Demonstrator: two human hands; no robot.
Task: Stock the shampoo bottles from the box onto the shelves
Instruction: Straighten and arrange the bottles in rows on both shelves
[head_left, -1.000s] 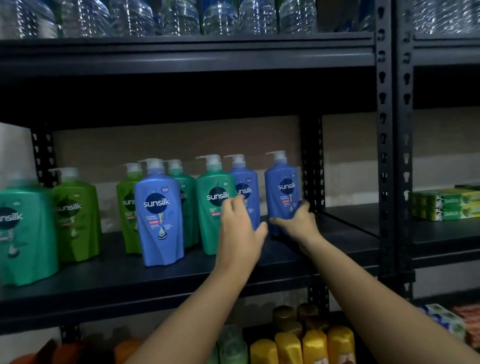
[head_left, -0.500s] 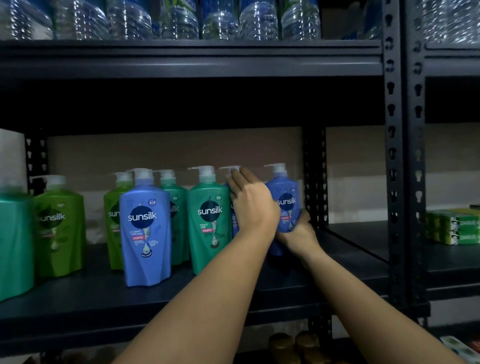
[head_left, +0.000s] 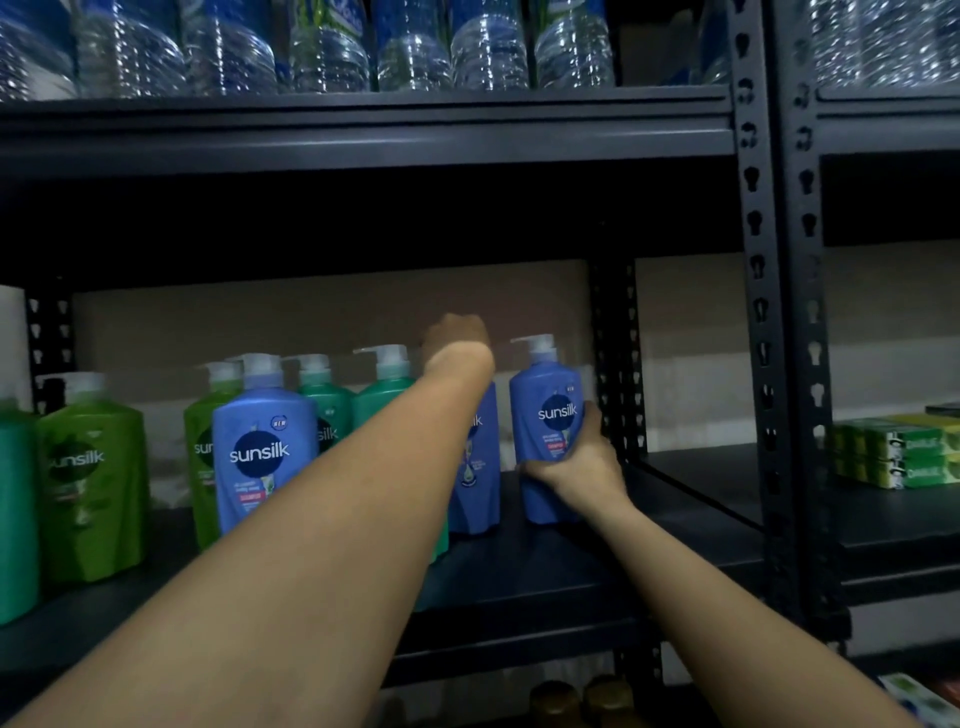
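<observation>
Stood upright at the right end of the shelf (head_left: 519, 577): blue shampoo bottle (head_left: 545, 410), lower body gripped by right hand (head_left: 574, 462). Left hand (head_left: 457, 338) curled over the pump of the neighbouring blue bottle (head_left: 478, 467), grip itself hidden. Probably heavy, stiff, slick plastic; best held round the body, not the pump.

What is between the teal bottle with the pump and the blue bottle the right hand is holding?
In the head view, another blue shampoo bottle stands between the teal bottle and the blue bottle gripped by the right hand. The left forearm crosses it, with the left hand at its top.
</observation>
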